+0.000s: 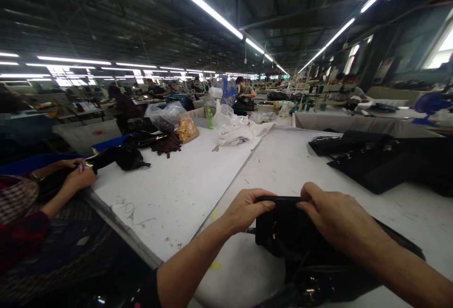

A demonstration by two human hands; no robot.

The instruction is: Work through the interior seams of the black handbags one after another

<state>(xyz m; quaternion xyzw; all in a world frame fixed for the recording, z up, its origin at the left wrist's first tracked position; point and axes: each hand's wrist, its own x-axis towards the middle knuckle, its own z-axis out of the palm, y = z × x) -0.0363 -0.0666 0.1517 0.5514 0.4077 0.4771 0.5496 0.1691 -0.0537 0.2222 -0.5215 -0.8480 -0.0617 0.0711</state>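
Both of my hands grip the top edge of a black bag point(290, 228) at the front of the white table. My left hand point(249, 209) pinches the edge's left end between thumb and fingers. Further along the same edge, my right hand point(323, 209) is closed on it, thumb on the near side. Gold-coloured metal fittings show on the bag's near panel and lower down. More black material spreads out under my right forearm; I cannot tell whether it is all one piece.
Black pieces with metal fittings point(375, 157) lie piled at the right. Across the white table point(198, 180) are white plastic bags point(235, 131), a green bottle point(209, 119), a yellow bundle point(187, 129) and dark brown strips point(166, 144). At the left, a co-worker's hands point(81, 176) hold a black item.
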